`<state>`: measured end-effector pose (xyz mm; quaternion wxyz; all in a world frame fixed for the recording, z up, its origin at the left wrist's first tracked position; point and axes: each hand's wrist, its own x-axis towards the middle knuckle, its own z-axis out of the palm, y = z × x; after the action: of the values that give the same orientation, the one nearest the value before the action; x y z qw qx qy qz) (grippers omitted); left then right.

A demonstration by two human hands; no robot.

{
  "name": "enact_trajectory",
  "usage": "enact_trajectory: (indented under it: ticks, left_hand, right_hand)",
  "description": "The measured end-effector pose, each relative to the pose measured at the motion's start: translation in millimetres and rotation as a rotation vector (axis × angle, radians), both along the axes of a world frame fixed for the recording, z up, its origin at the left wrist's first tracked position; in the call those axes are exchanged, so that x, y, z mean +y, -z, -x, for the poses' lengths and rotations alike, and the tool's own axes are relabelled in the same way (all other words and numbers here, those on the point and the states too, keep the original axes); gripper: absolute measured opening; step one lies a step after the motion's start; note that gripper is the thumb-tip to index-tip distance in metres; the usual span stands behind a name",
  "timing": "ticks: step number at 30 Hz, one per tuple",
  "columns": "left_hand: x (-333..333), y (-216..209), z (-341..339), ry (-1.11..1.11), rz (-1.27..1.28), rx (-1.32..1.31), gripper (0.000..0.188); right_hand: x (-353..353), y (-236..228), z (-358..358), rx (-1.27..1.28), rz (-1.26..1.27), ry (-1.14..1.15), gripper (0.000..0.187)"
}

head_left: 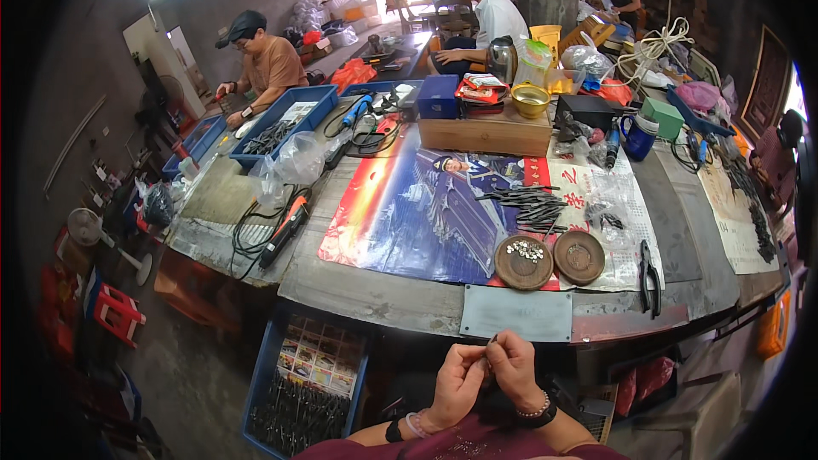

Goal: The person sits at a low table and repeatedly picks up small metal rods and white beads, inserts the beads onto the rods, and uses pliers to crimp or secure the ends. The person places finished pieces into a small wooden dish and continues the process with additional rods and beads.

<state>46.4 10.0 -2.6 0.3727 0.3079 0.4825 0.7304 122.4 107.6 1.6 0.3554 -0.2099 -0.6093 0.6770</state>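
Looks like a tiny dark piece, mostly hidden, is pinched in the closed left hand and right hand by the tabletop; probably light, stiff and kinda fiddly, so best gripped by its ends.

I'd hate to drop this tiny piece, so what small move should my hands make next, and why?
Perhaps bring your left hand and right hand forward over the grey plate: they meet around a small dark piece, short of the table, where a slip could drop it.
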Motion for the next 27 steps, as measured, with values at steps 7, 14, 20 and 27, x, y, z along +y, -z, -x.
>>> enact_trajectory:
  ticks: [7, 14, 20, 27]
  left_hand:
    - [0.2, 3.5, -1.7, -0.027, 0.041, 0.063, 0.013]
    - [-0.5, -0.9, -0.8, -0.020, 0.027, 0.043, 0.013]
    - [1.1, -1.4, -3.4, -0.095, 0.083, 0.130, 0.012]
    - [-2.4, 0.7, -10.1, -0.032, -0.009, 0.060, 0.011]
  right_hand:
    - [1.0, 16.0, 4.7, -0.162, -0.758, 0.286, 0.022]
    - [-10.3, 14.2, 2.9, 0.082, -0.029, 0.205, 0.020]
    - [1.4, 27.6, 8.7, 0.067, -0.785, 0.420, 0.032]
    - [-17.4, 22.6, 7.5, 0.141, -0.324, 0.382, 0.023]
